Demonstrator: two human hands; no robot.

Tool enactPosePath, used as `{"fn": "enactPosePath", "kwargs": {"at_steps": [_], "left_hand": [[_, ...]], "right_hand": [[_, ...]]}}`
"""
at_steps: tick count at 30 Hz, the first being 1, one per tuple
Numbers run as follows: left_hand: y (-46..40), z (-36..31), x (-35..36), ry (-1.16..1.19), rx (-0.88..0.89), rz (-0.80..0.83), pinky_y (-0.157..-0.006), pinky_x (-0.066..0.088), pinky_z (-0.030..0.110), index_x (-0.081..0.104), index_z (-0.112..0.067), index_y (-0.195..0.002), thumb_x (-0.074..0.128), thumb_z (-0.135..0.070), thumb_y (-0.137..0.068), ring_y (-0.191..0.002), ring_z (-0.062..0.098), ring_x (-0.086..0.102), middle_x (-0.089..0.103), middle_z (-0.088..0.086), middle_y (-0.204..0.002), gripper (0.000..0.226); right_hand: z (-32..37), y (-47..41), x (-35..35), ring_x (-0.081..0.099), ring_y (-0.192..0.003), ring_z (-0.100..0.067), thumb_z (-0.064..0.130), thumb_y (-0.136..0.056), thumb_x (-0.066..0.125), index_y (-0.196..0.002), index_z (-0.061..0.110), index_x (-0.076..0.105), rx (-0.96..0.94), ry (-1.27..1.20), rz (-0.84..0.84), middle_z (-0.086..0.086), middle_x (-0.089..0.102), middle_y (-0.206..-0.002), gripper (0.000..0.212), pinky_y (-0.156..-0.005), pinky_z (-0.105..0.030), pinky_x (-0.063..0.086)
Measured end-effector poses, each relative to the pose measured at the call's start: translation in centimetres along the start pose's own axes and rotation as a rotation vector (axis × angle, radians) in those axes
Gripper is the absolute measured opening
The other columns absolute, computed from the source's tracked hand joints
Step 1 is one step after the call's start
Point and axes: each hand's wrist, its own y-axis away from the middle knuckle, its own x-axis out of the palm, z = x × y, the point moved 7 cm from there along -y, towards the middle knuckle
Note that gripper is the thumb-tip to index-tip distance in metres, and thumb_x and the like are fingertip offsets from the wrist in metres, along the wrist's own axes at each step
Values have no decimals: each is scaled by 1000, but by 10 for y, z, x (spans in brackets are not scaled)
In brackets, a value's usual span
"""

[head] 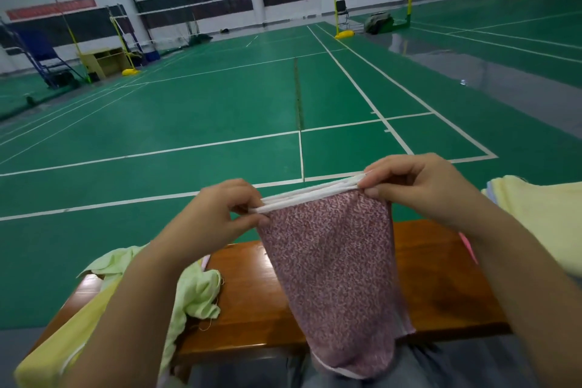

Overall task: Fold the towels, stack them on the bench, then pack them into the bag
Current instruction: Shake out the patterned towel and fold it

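Observation:
A pink speckled towel [333,274] with white edging hangs folded in front of me, above the wooden bench [258,302]. My left hand [217,214] pinches its top edge at the left corner. My right hand [419,186] pinches the same edge at the right corner. Its lower end droops over my lap. Unfolded light green and yellow towels [192,293] lie crumpled on the left of the bench. On the right sits a stack of folded towels [541,220], a pale yellow one on top. No bag shows in the view.
Beyond the bench stretches a green badminton court floor [220,110] with white lines. Net posts with yellow bases [343,34], a wooden desk [102,61] and a blue umpire stand [47,57] are far off along the back wall.

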Motion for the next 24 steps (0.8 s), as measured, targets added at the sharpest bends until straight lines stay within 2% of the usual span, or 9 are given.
{"fn": "enactPosePath", "kwargs": {"at_steps": [4,6,8,10,13,15,17,20,24], "left_hand": [[-10,-14,-33,-59,23,-134,-66,48,34,55,-28,-85,58,-61,-63,-68,17,61,68,1,-74,39],[-13,-22,-42,-85,53,-170,-63,47,34,56,-24,-81,63,-57,-65,-66,20,60,67,3,-72,37],[-17,-23,-42,-76,39,-191,-63,47,30,58,-24,-75,77,-39,-72,-65,20,60,66,4,-70,24],[-19,-21,-38,-10,19,-220,-65,46,23,53,-32,-78,79,-14,-78,-67,17,59,63,2,-72,31],[-17,-21,-33,74,19,-240,-77,48,14,49,-39,-93,72,0,-81,-79,7,60,60,-10,-83,47],[-13,-31,-33,22,56,-252,-80,43,7,55,-28,-110,69,-6,-83,-87,2,58,57,-12,-92,37],[-7,-46,-41,4,136,-291,-78,41,7,63,-20,-108,64,-20,-82,-86,4,56,57,-10,-89,25],[-1,-55,-48,304,133,-326,-72,47,23,67,-29,-82,64,-29,-76,-77,14,56,55,-5,-81,6],[-21,-19,-19,632,-163,-319,-69,47,20,65,-17,-80,71,-10,-70,-71,9,55,60,-5,-75,14]], "right_hand": [[25,-10,-15,68,-85,-24,-3,-79,67,-82,14,72,-102,35,-39,-7,72,-86,17,-82,-30,57],[32,-13,-20,67,-85,-29,-1,-82,65,-84,15,70,-146,61,-84,-10,70,-88,17,-82,-36,56],[30,-16,-23,65,-87,-32,1,-85,63,-89,22,68,-143,76,-117,-12,67,-94,21,-81,-38,56],[22,-18,-23,65,-90,-30,1,-87,62,-99,26,64,-96,66,-124,-12,64,-99,28,-82,-34,56],[21,-14,-24,67,-91,-18,-1,-86,62,-104,23,63,-72,85,-119,-11,67,-103,30,-83,-22,55],[30,-8,-27,66,-86,-7,-1,-85,63,-99,27,64,-109,109,-124,-4,69,-100,31,-79,-15,53],[43,-1,-31,67,-85,-5,1,-85,64,-96,30,64,-154,112,-140,4,70,-96,32,-77,-14,53],[56,5,-40,67,-83,-4,0,-84,63,-97,26,67,-184,-20,-155,7,72,-88,29,-72,-14,53],[31,-16,-38,66,-82,-11,-1,-86,62,-96,21,66,-54,11,-129,-1,69,-93,25,-73,-21,57]]}}
